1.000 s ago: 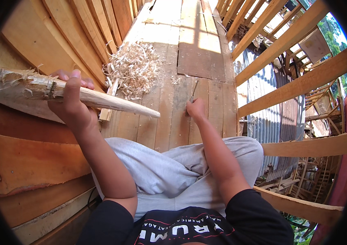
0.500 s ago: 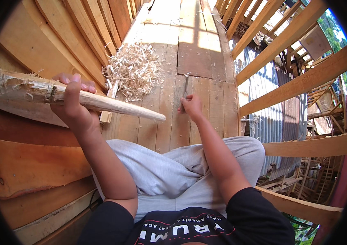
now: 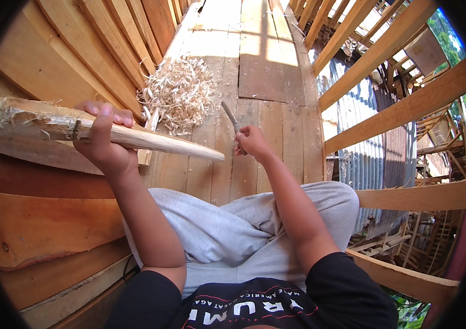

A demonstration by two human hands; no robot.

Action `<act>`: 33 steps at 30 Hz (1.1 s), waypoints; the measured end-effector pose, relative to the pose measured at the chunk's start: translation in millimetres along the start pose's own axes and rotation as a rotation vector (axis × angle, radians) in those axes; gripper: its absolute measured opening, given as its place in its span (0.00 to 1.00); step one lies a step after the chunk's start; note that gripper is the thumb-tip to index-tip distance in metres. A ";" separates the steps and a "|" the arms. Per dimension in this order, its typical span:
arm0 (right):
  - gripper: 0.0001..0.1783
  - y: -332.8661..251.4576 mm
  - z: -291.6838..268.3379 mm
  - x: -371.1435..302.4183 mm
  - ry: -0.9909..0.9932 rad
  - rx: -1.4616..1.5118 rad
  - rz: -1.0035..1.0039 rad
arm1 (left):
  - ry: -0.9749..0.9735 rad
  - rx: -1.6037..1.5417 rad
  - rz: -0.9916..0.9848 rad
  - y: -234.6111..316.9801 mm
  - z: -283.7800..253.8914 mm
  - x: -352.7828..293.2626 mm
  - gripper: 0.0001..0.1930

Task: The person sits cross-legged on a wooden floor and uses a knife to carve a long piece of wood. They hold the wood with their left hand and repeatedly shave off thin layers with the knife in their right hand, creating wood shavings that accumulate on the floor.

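Beneath and beyond both hands runs a plank floor [image 3: 296,129], its far part brightly sunlit. To the left of the left hand stands a wall of overlapping boards [image 3: 46,225], and well to the right of the right hand a slanting wooden railing [image 3: 400,113] fences that side. Through its gaps, farther right, shows a corrugated metal sheet [image 3: 356,170], grey with a browner strip. Nearer the body than the hands, bent legs in grey trousers [image 3: 216,230] rest below the forearms. The wooden pole [image 3: 161,141] lies across the left hand [image 3: 107,145], which is clamped around it, thumb over the top and fingers on the far side. Its thick, rough end stretches out to the left of that hand; its smooth, tapered end reaches rightward, stopping near the right hand [image 3: 252,141] without touching it. Beyond the pole, ahead of and between the hands, sits a heap of pale curled shavings [image 3: 181,93]. The hands are apart. The right one is closed on a knife [image 3: 229,114], whose narrow blade points forward and left, clear of the pole; the handle is mostly hidden by the fingers.
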State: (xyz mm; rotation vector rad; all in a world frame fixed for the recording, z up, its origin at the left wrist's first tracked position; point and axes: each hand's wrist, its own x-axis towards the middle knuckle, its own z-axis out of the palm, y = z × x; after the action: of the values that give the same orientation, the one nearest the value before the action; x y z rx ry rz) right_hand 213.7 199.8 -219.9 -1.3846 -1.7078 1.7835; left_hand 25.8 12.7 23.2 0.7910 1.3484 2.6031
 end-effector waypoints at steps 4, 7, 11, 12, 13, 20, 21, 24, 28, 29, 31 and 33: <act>0.18 -1.0 16.3 1.0 0.069 -0.268 -0.270 | -0.171 -0.137 0.055 -25.3 -7.2 -0.1 0.11; 0.22 -21.2 24.6 -23.3 -0.065 -0.272 -0.095 | -0.252 -0.136 0.124 -40.6 -8.2 -1.2 0.12; 0.26 -17.2 31.0 -35.3 -0.144 -0.349 0.150 | -0.314 -0.125 0.189 -49.3 3.2 -7.2 0.13; 0.27 -14.8 31.4 -37.3 -0.153 -0.343 0.100 | -0.328 -0.155 0.172 -50.9 5.5 -7.4 0.14; 0.27 -28.1 37.1 -45.0 -0.160 -0.346 -0.004 | -0.340 -0.179 0.160 -51.5 5.9 -6.5 0.14; 0.28 -51.2 42.2 -54.5 -0.218 -0.314 -0.060 | -0.331 -0.241 0.105 -55.5 8.0 -1.4 0.15; 0.28 -36.7 36.1 -45.2 -0.226 -0.289 0.099 | -0.339 -0.261 0.091 -57.8 6.6 0.2 0.15; 0.28 -13.3 28.3 -34.1 -0.230 -0.258 0.240 | -0.328 -0.177 0.123 -60.6 18.7 0.0 0.15; 0.30 -63.1 53.7 -61.1 -0.166 -0.169 -0.279 | -0.109 -0.032 0.153 -54.1 36.2 -14.6 0.14; 0.30 -63.0 53.9 -53.9 -0.144 -0.196 -0.401 | -0.035 -0.008 0.148 -54.6 38.3 -15.3 0.14; 0.30 -47.5 49.5 -45.3 -0.161 -0.215 -0.319 | 0.047 -0.025 0.134 -54.5 39.1 -12.1 0.12; 0.30 -32.4 30.5 -39.3 -0.236 -0.205 0.063 | 0.092 -0.075 0.079 -52.2 32.3 -6.0 0.14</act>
State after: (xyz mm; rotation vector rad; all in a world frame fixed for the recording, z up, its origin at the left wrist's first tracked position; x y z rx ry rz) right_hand 196.4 159.3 -180.0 -1.3660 -2.0395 1.9163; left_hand 39.5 65.8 -5.1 0.7361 1.2572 2.7649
